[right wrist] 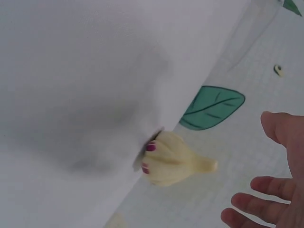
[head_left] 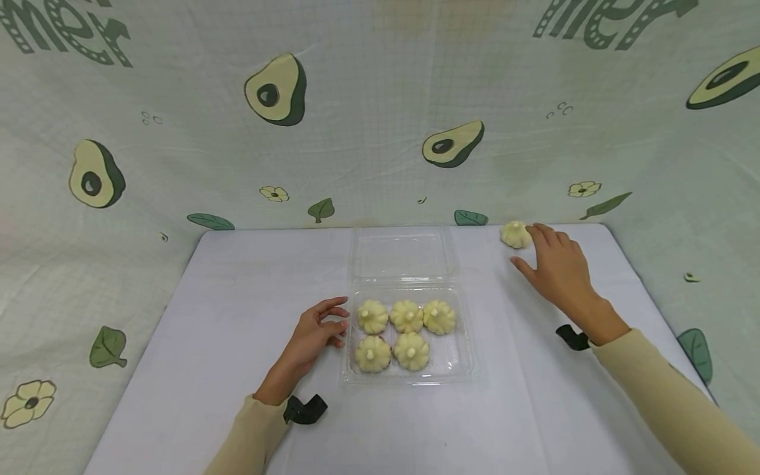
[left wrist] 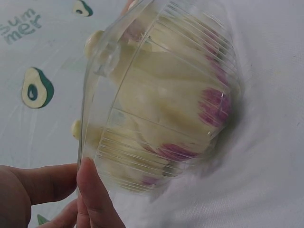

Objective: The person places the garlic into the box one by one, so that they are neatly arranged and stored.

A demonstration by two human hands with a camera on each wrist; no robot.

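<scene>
A clear plastic clamshell box [head_left: 451,366] lies with its lid thrown back, holding several pale garlic bulbs [head_left: 412,351], stems up. My left hand [head_left: 317,333] is at the box's left side; in the left wrist view its thumb [left wrist: 92,183] and a finger pinch the rim. Purple patches show on the bulbs through the ribbed wall there. At the far right of the table, one loose garlic bulb [head_left: 515,235] sits by the back edge. My right hand [head_left: 559,267] is over it, fingers spread and holding nothing; the right wrist view shows a gap between fingertips and bulb [right wrist: 171,159].
The transparent lid [head_left: 404,256] lies flat behind the box, toward the back edge. A white cloth covers the table [head_left: 255,277]. Behind it hangs a curtain [head_left: 368,86] printed with avocados and leaves. Each wrist wears a black strap [head_left: 305,409].
</scene>
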